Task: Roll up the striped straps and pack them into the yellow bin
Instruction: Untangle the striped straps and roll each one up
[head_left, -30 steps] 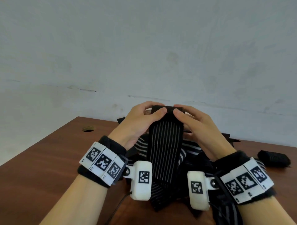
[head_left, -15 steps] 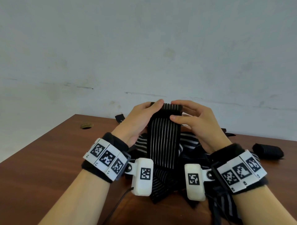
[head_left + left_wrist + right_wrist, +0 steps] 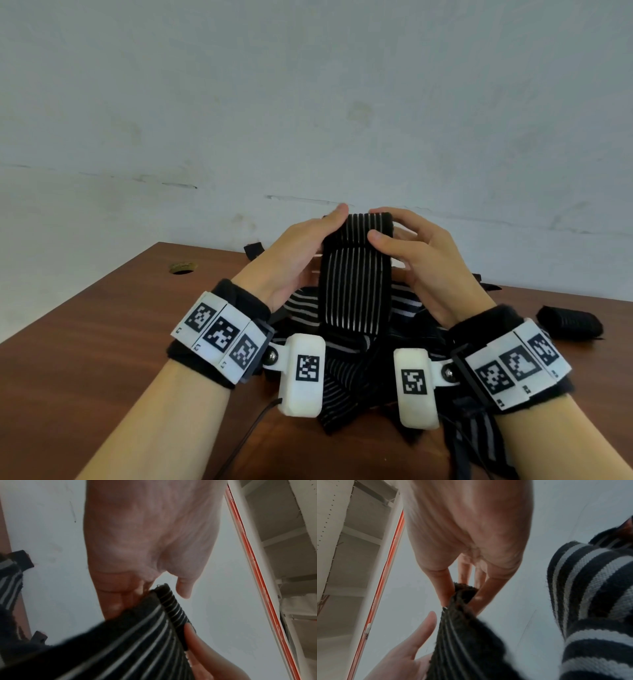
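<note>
A striped strap [image 3: 356,284] hangs with its long axis running up and down, its free length dropping towards the worktop [image 3: 102,342] and its top end turned over into a short, tight roll whose axis lies crosswise, left to right. The strap is a black, ribbed elastic weave with thin white lines running along its length; its edge looks fuzzy in the wrist views.

The left hand [image 3: 294,253] pinches the left end of the roll, thumb on the near face and fingers behind. The right hand [image 3: 421,260] grips the right end, thumb pressed on the front of the roll and fingers curled over the top and back. Both are held up above the worktop, in front of a pale wall.

Below them a loose heap of straps [image 3: 342,373] lies on the brown wooden worktop, some with broader grey-white bands. A finished dark roll [image 3: 570,323] lies on the worktop, well to the right.
</note>
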`<state>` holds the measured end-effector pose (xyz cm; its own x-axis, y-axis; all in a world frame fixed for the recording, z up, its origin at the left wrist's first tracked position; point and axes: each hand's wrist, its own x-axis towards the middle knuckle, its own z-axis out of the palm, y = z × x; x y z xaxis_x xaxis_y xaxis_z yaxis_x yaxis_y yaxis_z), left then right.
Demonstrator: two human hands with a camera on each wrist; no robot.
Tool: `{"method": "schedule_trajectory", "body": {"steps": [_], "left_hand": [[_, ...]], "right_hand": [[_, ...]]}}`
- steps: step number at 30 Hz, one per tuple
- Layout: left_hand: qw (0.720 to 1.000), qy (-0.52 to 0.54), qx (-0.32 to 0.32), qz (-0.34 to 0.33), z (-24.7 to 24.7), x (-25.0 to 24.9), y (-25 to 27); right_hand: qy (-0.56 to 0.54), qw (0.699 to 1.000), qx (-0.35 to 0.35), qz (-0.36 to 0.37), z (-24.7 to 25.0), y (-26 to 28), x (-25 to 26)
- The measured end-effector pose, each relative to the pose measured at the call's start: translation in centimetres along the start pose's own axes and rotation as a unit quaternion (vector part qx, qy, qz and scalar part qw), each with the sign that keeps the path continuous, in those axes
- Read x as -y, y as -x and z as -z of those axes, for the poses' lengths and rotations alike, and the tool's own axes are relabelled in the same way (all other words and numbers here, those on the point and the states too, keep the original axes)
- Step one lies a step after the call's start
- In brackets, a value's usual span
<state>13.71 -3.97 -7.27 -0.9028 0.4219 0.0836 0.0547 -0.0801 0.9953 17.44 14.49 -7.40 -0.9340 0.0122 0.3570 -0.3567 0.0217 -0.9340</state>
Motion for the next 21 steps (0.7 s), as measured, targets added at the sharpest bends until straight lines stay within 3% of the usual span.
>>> {"method": "schedule_trajectory", "body": {"steps": [3, 5, 8, 10, 13, 15, 18, 21], "left_hand": [[0.999, -0.03, -0.024, -0.014, 0.3, 0.3, -0.2], [0.998, -0.016, -0.06, -0.026, 0.4, 0.5, -0.3], [0.993, 0.0, -0.107, -0.04, 0.8, 0.4, -0.4], [0.991, 0.007, -0.124, -0.046, 1.2, 0.4, -0.5], [0.992, 0.008, -0.114, -0.048, 1.6, 0.4, -0.4], [0.995, 0.007, -0.082, -0.051, 1.6, 0.1, -0.2], [0.997, 0.003, -0.027, -0.068, 1.3, -0.3, 0.2], [0.997, -0.011, -0.004, -0.076, 1.3, -0.3, 0.3]], "right_hand": [[0.032, 0.999, 0.013, 0.001, -0.1, 0.0, -0.2], [0.073, 0.997, -0.015, 0.021, -0.3, 0.0, -0.5], [0.133, 0.973, -0.121, 0.147, -0.8, 0.2, -0.2], [0.148, 0.961, -0.128, 0.195, -1.1, 0.2, 0.0], [0.146, 0.98, -0.084, 0.107, -1.2, 0.2, -0.1], [0.119, 0.985, -0.103, 0.065, -1.1, -0.1, 0.0], [0.08, 0.995, -0.059, 0.004, -1.0, 0.1, 0.3], [0.076, 0.997, -0.012, -0.016, -1.1, 0.4, 0.5]]}}
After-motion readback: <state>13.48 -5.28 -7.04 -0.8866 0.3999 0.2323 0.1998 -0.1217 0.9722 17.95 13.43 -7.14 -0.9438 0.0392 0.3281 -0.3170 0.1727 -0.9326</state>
